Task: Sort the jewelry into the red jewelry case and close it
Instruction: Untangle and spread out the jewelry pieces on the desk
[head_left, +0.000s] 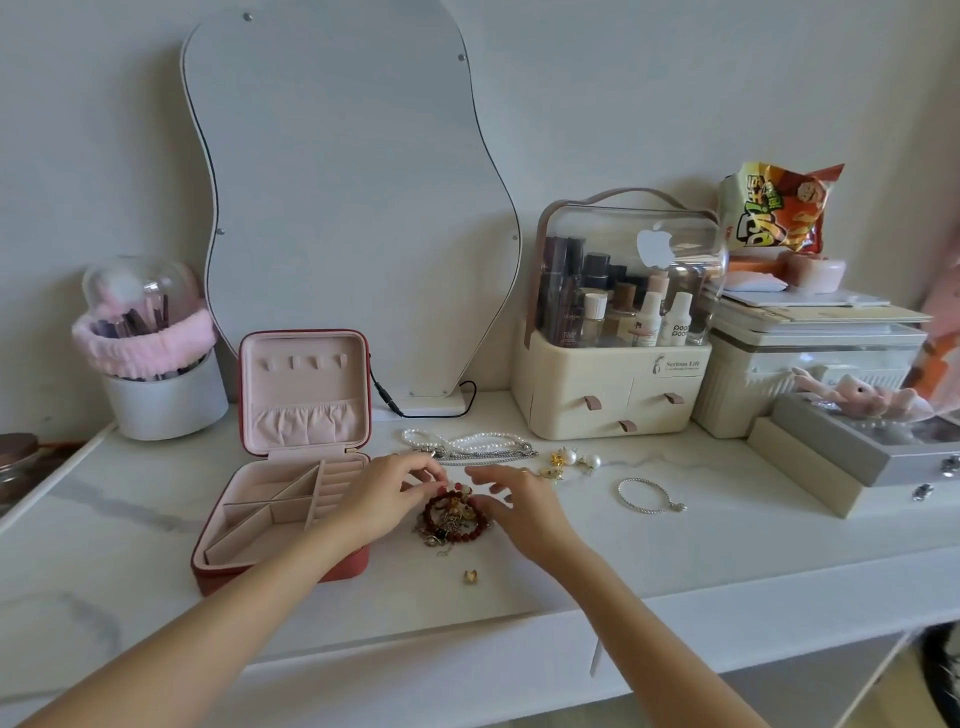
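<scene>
The red jewelry case (347, 567) lies open on the white vanity top, its pink lid (304, 387) standing upright and its compartments empty. Right of it sits a tangled jewelry pile with a red bead bracelet (457, 522). My left hand (387, 496) and my right hand (519, 506) hover over the pile from either side, fingers spread and touching its top; whether either pinches a piece is unclear. Behind lie pearl and chain necklaces (470, 446), pearl earrings (574, 460), a silver bracelet (649, 496) and a gold ring (471, 576).
A wavy mirror (343, 197) stands at the back with its cable (387, 397) by the case lid. A brush holder (156, 358) is at the left. A cosmetics organizer (618, 384), stacked boxes (810, 364) and a grey box (878, 447) fill the right.
</scene>
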